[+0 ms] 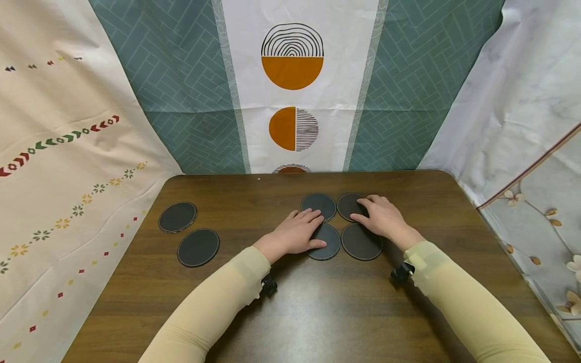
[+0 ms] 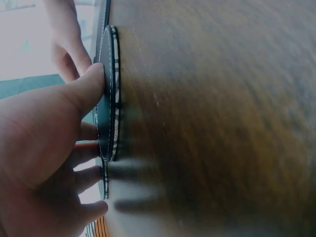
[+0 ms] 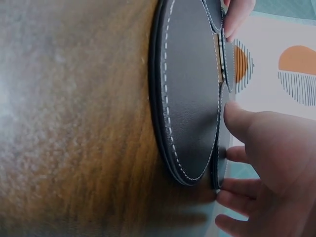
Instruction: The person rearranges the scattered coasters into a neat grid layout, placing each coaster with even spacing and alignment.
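Pale yellow sleeves point(image 1: 209, 307) stretch across a brown wood-grain bench point(image 1: 295, 322), where four flat, round, black leather-look discs sit grouped close together. The left hand point(image 1: 297, 233), fingers extended and gripping nothing, rests its thumb on the front-left disc point(image 1: 330, 234); its fingertips lie near the rear-left disc point(image 1: 318, 204). The right hand point(image 1: 380, 216), fingers loosely apart, touches the rear-right disc point(image 1: 348, 205), its palm side above the front-right disc point(image 1: 361, 243). With so little space between rims, an uneven push could ride one disc over its neighbor, and a lowered right palm could drag the front-right one askew. Two similar discs, one farther back point(image 1: 177, 217) and one nearer point(image 1: 198, 248), lie well apart at left. Light glares off the bench; behind hangs a teal-and-white cloth with orange half-circles point(image 1: 290, 73), flanked by cream patterned fabric point(image 1: 68, 151) and marbled floral fabric point(image 1: 522, 101).
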The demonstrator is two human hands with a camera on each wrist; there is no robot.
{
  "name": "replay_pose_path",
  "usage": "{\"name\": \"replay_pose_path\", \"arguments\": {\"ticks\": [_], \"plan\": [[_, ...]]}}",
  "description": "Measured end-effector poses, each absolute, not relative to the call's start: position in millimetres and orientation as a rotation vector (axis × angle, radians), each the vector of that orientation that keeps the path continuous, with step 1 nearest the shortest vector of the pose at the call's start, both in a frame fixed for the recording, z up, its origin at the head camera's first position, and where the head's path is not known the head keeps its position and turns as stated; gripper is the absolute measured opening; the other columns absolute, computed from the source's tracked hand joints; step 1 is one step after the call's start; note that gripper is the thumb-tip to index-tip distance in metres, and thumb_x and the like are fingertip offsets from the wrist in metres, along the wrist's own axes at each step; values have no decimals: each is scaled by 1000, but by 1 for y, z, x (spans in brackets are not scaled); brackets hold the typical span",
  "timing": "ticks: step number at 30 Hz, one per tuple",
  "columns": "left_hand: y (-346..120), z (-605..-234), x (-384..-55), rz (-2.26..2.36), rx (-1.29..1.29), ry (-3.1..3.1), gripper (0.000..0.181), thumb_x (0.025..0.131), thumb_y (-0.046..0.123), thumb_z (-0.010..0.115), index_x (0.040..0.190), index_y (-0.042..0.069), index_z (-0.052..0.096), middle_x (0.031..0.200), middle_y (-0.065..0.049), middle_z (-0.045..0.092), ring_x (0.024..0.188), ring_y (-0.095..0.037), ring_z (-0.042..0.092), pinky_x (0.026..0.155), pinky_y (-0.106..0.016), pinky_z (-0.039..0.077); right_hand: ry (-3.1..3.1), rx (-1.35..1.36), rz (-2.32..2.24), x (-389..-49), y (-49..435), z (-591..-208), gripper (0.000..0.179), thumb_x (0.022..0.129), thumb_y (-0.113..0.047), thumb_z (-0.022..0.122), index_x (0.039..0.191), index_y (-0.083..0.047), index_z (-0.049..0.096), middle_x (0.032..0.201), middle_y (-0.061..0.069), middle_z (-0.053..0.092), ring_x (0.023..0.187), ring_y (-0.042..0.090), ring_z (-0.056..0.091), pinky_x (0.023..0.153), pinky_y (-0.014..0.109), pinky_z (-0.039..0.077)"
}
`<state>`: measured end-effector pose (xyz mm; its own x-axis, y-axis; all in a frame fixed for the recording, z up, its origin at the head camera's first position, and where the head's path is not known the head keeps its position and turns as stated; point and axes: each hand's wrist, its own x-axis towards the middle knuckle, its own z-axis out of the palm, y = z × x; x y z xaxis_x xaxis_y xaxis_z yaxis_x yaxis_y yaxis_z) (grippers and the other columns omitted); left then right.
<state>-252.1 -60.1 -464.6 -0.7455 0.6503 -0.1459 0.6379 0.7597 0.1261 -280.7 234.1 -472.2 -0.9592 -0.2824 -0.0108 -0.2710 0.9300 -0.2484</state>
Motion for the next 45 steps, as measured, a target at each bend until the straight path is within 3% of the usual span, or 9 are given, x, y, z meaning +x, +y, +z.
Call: {"name": "replay_pose_path", "arguments": {"ticks": [21,38,45], "plan": [[-61,-464,-251,114,1027,2774,83,110,63,58,173,13,39,180,-6,32,167,-31,25,133,-55,22,3076,-499,-423,-274,233,-473,66,112,-44,67,160,0,56,167,31,43,154,54,37,124,71,31],[-59,-464,-259,102,1028,2803,85,106,67,63,170,15,44,176,-6,38,163,-29,33,131,-65,21,3111,-618,-407,-267,226,-469,66,110,-45,69,158,0,58,164,29,47,153,49,41,125,66,32],[-59,-464,-259,111,1050,2839,80,107,68,60,167,16,50,173,-9,42,161,-29,37,131,-64,22,3121,-674,-416,-263,220,-466,66,109,-44,71,157,0,60,162,27,51,152,47,44,126,65,32]]}}
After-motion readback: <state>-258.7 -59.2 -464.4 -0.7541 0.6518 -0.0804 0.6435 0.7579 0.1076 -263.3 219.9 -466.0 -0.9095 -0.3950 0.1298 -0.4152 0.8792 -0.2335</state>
